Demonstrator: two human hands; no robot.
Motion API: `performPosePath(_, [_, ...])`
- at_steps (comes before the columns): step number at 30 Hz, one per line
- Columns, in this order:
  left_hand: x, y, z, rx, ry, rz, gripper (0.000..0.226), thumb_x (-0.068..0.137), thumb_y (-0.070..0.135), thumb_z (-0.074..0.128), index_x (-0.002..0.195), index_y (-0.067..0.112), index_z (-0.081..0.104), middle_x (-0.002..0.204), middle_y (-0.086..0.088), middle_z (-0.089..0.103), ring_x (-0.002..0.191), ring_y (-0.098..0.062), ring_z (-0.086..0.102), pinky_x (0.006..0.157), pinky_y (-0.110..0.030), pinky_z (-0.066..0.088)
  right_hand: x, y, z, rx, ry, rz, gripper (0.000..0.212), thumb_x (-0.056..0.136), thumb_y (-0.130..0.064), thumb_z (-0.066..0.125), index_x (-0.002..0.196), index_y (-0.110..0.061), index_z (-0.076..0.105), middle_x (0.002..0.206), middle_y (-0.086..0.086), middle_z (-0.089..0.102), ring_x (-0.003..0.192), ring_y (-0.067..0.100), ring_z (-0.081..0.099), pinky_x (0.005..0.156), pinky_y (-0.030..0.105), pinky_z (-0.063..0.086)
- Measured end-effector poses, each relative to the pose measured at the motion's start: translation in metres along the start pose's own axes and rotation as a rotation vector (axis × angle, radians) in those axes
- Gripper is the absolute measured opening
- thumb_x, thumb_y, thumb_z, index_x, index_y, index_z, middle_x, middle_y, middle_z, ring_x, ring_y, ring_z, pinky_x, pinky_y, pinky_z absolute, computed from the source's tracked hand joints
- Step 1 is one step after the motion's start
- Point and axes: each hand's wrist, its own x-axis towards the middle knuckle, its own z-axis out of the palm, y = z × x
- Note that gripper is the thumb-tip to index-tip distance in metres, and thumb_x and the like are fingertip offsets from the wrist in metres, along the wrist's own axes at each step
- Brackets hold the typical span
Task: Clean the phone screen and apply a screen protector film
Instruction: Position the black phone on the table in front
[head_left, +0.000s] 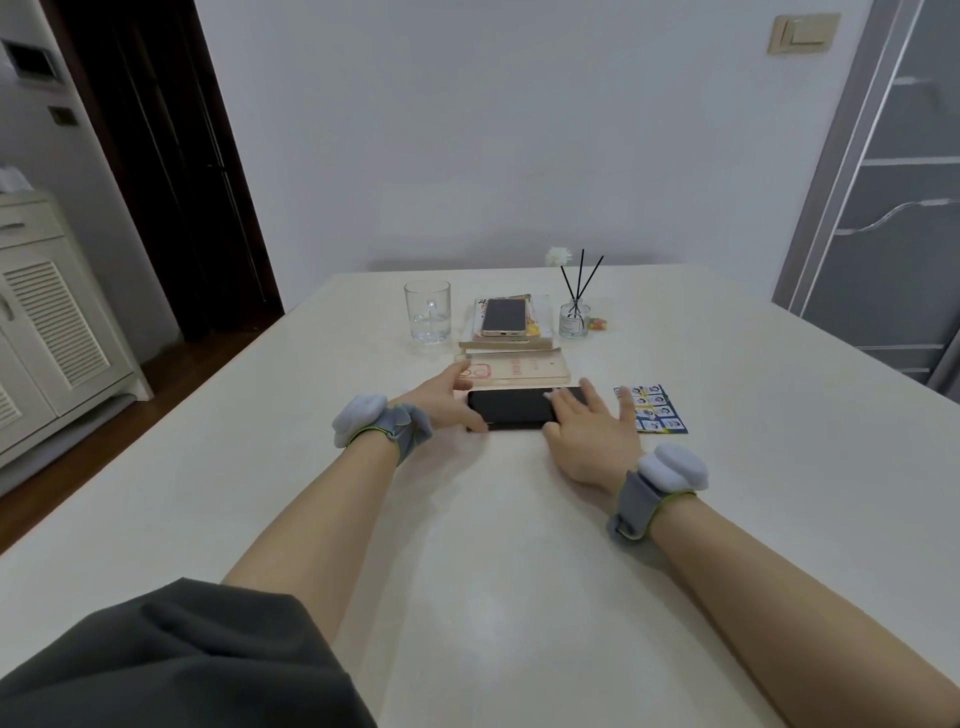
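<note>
While the dark phone (511, 408) lies flat mid-surface, toward the far edge, the left hand (441, 400) braces its left end, fingers loosely open, and the right hand (592, 426) rests spread flat on the screen, probably smoothing film.

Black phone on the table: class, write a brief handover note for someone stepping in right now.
Left hand: open, fingers at the black phone's left end.
Right hand: open, fingers flat on its right part.
Phone lies screen up on the table, behind it the film package, right of it a blue sticker sheet.
Done: cannot tell whether the screen is cleaned or filmed.
Left: check, then clean and apply film.
</note>
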Motion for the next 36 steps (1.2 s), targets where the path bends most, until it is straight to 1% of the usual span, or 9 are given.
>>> performPosePath(2, [0.002, 0.001, 0.008, -0.009, 0.044, 0.025, 0.101, 0.073, 0.024, 0.079, 0.151, 0.026, 0.015, 0.146, 0.002, 0.042, 0.132, -0.022, 0.039, 0.101, -0.026, 0.033, -0.002, 0.002, -0.001, 0.019, 0.007, 0.036, 0.057, 0.098, -0.034, 0.017, 0.153, -0.020, 0.012, 0.162, -0.007, 0.008, 0.150, 0.012, -0.007, 0.116, 0.051, -0.016])
performPosePath(6, [0.008, -0.004, 0.015, 0.001, 0.098, 0.024, 0.099, 0.069, 0.033, 0.082, 0.149, 0.023, 0.023, 0.143, 0.003, 0.047, 0.134, -0.021, 0.039, 0.111, -0.032, 0.031, -0.009, -0.005, 0.001, 0.078, -0.098, -0.155, 0.056, 0.098, -0.032, 0.017, 0.153, -0.026, 0.009, 0.162, -0.010, 0.006, 0.150, 0.012, -0.009, 0.115, 0.052, -0.017])
performPosePath(11, [0.010, -0.006, 0.013, -0.004, 0.097, 0.018, 0.097, 0.069, 0.031, 0.082, 0.148, 0.021, 0.026, 0.142, 0.004, 0.048, 0.135, -0.020, 0.038, 0.110, -0.029, 0.030, -0.016, 0.010, -0.008, 0.010, -0.021, 0.107, 0.056, 0.099, -0.031, 0.017, 0.153, -0.020, 0.011, 0.162, -0.009, 0.005, 0.150, 0.013, -0.006, 0.118, 0.051, -0.012])
performPosePath(13, [0.011, -0.007, 0.014, -0.017, 0.097, 0.018, 0.098, 0.069, 0.031, 0.083, 0.148, 0.021, 0.025, 0.143, 0.004, 0.047, 0.135, -0.020, 0.038, 0.108, -0.028, 0.029, -0.022, 0.004, -0.011, -0.014, -0.044, 0.142, 0.056, 0.099, -0.029, 0.017, 0.154, -0.018, 0.008, 0.163, -0.007, 0.003, 0.150, 0.013, -0.007, 0.119, 0.050, -0.011])
performPosePath(18, [0.012, -0.010, 0.015, -0.058, 0.095, 0.031, 0.098, 0.070, 0.027, 0.083, 0.148, 0.018, 0.025, 0.143, 0.002, 0.046, 0.133, -0.019, 0.039, 0.103, -0.024, 0.030, -0.022, -0.005, -0.018, -0.057, -0.143, 0.171, 0.058, 0.099, -0.029, 0.014, 0.154, -0.013, 0.004, 0.163, -0.005, -0.001, 0.150, 0.014, -0.010, 0.119, 0.051, -0.012])
performPosePath(24, [0.015, -0.011, 0.020, -0.129, 0.102, 0.034, 0.097, 0.068, 0.019, 0.084, 0.147, 0.015, 0.028, 0.142, -0.002, 0.046, 0.123, -0.018, 0.045, 0.102, -0.024, 0.036, -0.010, 0.004, -0.015, 0.079, -0.066, 0.107, 0.056, 0.100, -0.028, 0.017, 0.153, -0.014, 0.010, 0.163, -0.004, 0.004, 0.150, 0.015, -0.010, 0.119, 0.052, -0.012])
performPosePath(30, [0.017, -0.017, 0.022, -0.198, 0.119, 0.034, 0.099, 0.067, 0.016, 0.085, 0.147, 0.011, 0.027, 0.142, -0.004, 0.046, 0.133, -0.019, 0.041, 0.111, -0.030, 0.034, -0.004, 0.000, -0.008, 0.027, -0.044, 0.219, 0.058, 0.097, -0.029, 0.017, 0.152, -0.011, 0.019, 0.161, -0.005, 0.015, 0.150, 0.013, -0.003, 0.119, 0.048, -0.010])
performPosePath(33, [0.016, -0.016, 0.024, -0.226, 0.117, 0.034, 0.098, 0.066, 0.013, 0.085, 0.146, 0.009, 0.028, 0.142, -0.005, 0.045, 0.133, -0.019, 0.040, 0.112, -0.030, 0.034, 0.008, -0.001, -0.007, 0.052, -0.013, 0.260, 0.057, 0.098, -0.028, 0.017, 0.152, -0.011, 0.018, 0.161, -0.005, 0.014, 0.150, 0.013, -0.004, 0.120, 0.050, -0.010])
performPosePath(36, [0.014, -0.014, 0.025, -0.248, 0.126, 0.034, 0.098, 0.066, 0.010, 0.084, 0.146, 0.008, 0.028, 0.142, -0.006, 0.045, 0.133, -0.019, 0.041, 0.110, -0.027, 0.034, 0.020, -0.013, -0.001, 0.057, -0.009, 0.150, 0.057, 0.097, -0.030, 0.017, 0.151, -0.012, 0.019, 0.161, -0.004, 0.014, 0.150, 0.015, -0.004, 0.117, 0.053, -0.013])
